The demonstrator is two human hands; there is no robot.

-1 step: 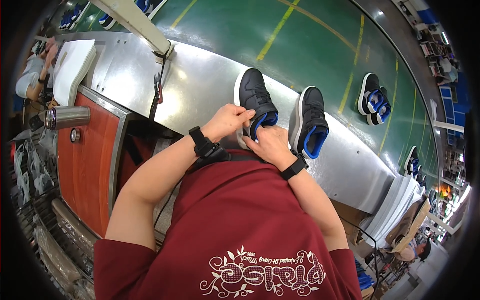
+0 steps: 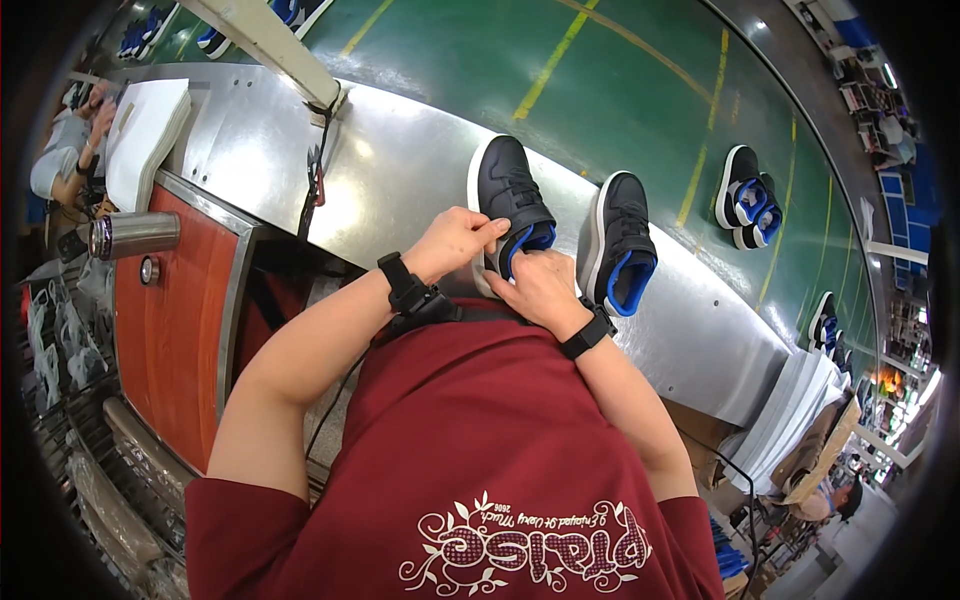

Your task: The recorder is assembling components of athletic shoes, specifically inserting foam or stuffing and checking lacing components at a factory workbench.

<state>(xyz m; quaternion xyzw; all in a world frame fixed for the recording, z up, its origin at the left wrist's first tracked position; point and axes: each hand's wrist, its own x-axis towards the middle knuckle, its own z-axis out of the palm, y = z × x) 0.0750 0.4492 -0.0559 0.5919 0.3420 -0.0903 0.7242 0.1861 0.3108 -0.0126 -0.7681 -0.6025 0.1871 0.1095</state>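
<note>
A dark navy sneaker (image 2: 507, 178) with a white sole and blue lining stands on the metal bench edge, toe pointing away from me. My left hand (image 2: 455, 242) pinches its collar beside the ankle strap, thumb and fingers together. At the heel opening, my right hand (image 2: 543, 290) grips the sneaker's rim. Its fingertips are partly hidden inside the shoe. The matching sneaker (image 2: 626, 222) stands just to the right, touched by neither hand, its blue inside showing.
Beyond the metal bench (image 2: 400, 150) runs a green surface with yellow lines (image 2: 640, 100), carrying another pair of sneakers (image 2: 742, 195). A slanted beige post (image 2: 265, 45) rises at left, near a steel flask (image 2: 140, 235) on a red cabinet (image 2: 170, 320). White sheets (image 2: 790, 400) are stacked at right.
</note>
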